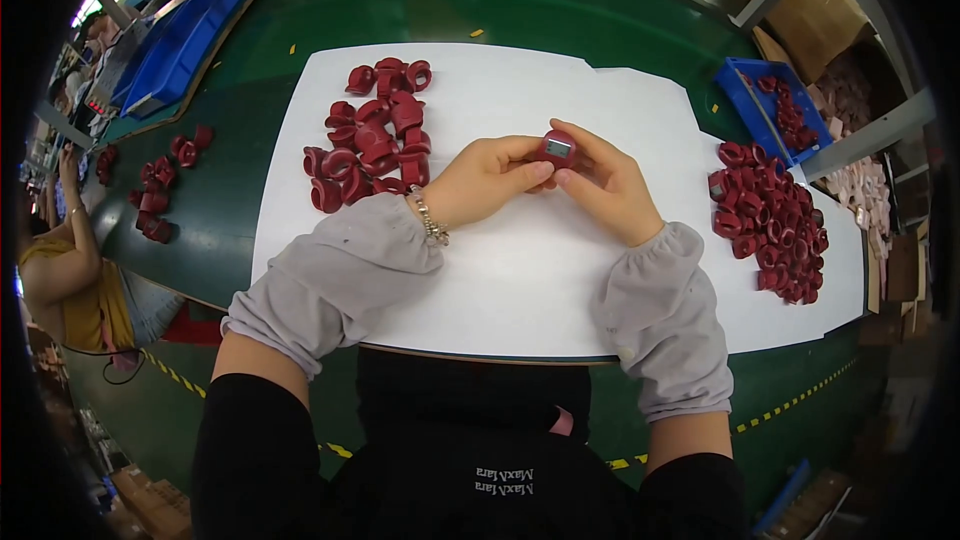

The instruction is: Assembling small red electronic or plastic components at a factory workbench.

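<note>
Over the middle of the white-covered table, a small dark red piece with a grey rectangular window (558, 148) is held between both hands. My left hand (482, 178) pinches its left side with thumb and index finger. My right hand (608, 188) closes around its right side, thumb below and fingers behind. The piece's back and underside are hidden by the fingers. Left of my left hand lies a loose group of similar dark red curled pieces (375, 135). A larger heap of the same kind (768, 220) lies to the right of my right hand.
White sheets (520, 290) cover the table. A blue bin (740, 105) with more red pieces stands at the far right, beside a metal post (868, 135). On the left, red pieces (152, 202) lie on a dark green surface, where another person (70, 270) sits. Blue trays (190, 35) lie beyond.
</note>
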Motion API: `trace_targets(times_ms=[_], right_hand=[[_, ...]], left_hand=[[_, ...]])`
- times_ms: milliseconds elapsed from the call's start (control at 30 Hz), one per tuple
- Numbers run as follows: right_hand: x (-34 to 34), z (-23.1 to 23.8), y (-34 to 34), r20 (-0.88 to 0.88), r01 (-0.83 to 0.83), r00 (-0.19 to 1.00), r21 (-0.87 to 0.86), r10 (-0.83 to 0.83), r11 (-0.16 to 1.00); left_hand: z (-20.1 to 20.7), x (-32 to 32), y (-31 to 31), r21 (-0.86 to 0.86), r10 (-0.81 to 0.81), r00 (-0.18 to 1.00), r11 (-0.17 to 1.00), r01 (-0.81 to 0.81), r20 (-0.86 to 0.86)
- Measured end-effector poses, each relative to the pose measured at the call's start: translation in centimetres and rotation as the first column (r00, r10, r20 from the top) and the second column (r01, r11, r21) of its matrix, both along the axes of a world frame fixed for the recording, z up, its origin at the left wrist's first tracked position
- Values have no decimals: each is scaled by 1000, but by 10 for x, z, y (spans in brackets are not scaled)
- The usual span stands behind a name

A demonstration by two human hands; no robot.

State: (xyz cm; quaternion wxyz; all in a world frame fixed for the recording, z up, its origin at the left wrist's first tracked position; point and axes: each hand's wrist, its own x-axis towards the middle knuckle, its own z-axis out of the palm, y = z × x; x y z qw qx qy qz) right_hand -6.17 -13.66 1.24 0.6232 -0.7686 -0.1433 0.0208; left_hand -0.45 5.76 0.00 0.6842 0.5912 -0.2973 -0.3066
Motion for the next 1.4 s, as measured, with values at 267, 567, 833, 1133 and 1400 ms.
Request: trace_targets(times_ms=[267,567,833,1133,1400], right_hand=[[2,2,1,39,9,999,-42,-7,999],[4,-3,2,-5,89,996,8,-89,996],[1,0,2,-10,73,997,75,-73,994],[-4,0,1,-20,66,998,80,-65,995],[1,4,1,-168,88,984,223,-51,971]], left_hand=[[2,1,-1,20,8,1000,1000,-8,6],[-2,4,-3,14,-4,1000,1000,3,26],[0,3,-4,23,15,999,1000,-16,31],[-3,-3,-4,-28,-23,999,999,22,-25],[1,-3,-2,-59,56,990,996,-64,-126]])
